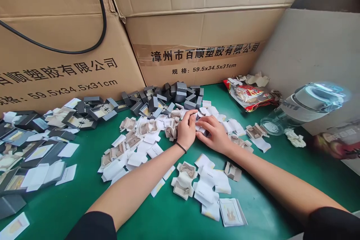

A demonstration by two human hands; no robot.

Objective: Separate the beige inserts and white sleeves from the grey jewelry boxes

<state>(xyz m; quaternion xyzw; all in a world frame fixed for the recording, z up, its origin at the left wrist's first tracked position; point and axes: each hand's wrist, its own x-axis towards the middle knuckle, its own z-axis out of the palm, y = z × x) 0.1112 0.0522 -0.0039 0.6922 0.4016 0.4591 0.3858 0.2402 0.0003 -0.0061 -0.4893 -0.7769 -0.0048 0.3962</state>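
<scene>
My left hand [187, 129] and my right hand [216, 134] meet over the middle of the green table. A dark grey piece, seemingly a small box [207, 133], shows under my right hand's curled fingers. My left fingers are bent closed, and whatever lies in them is hidden. White paper cards and folded grey-brown card inserts [171, 131] lie around both hands. Just behind is a heap of small dark grey hinged boxes [180, 92], some standing open. Closer to me are a pair of card inserts [184, 180] and several white cards [206, 185].
More open grey boxes [42, 152] with cards spread along the left. Large cardboard cartons [202, 30] wall off the back, and a black cable [104, 18] hangs at upper left. To the right are a red snack bag [247, 95], a clear bottle [303, 105] and crumpled tissue [295, 138].
</scene>
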